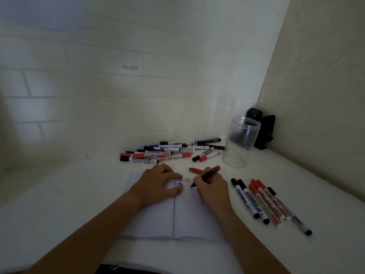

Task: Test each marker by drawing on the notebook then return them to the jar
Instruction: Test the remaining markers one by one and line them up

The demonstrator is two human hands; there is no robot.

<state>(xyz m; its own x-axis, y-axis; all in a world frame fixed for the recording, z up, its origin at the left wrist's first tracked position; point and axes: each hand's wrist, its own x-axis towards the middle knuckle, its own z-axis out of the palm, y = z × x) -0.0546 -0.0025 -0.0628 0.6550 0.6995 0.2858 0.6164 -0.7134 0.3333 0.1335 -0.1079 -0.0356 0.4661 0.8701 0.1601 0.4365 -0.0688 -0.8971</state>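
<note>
The right hand [212, 186] is pinching a slim black-barrelled marker with a red end [206, 176] in a writing grip, its tip touching the upper part of the right page of the open white lined notebook [158, 220], next to red and black hash marks [182, 182] already drawn there. The left hand [158, 184] is lying palm down, fingers spread and loosely bent, pressing the left page flat near the spine. A loose red cap [195, 170] is lying just beyond the notebook, near the writing hand. The clear cylindrical plastic jar [240, 141] is standing upright and apparently empty, well beyond the notebook to the right, in front of a black object [262, 131] in the corner. A pile of capped red, black and blue whiteboard markers [166, 153] is lying on the white table [59, 194] left of the jar; a row of six capped markers [268, 204] is lying to the right of the notebook. In judgement, the marker is handling as a light, rigid, smooth plastic stick, prone to rolling when laid down; the mid-barrel is offering the best hold, clear of the wet tip. The jar is appearing light and tippable, so markers are better lowered in than dropped. The notebook's thin pages are wanting a steadying palm.
</note>
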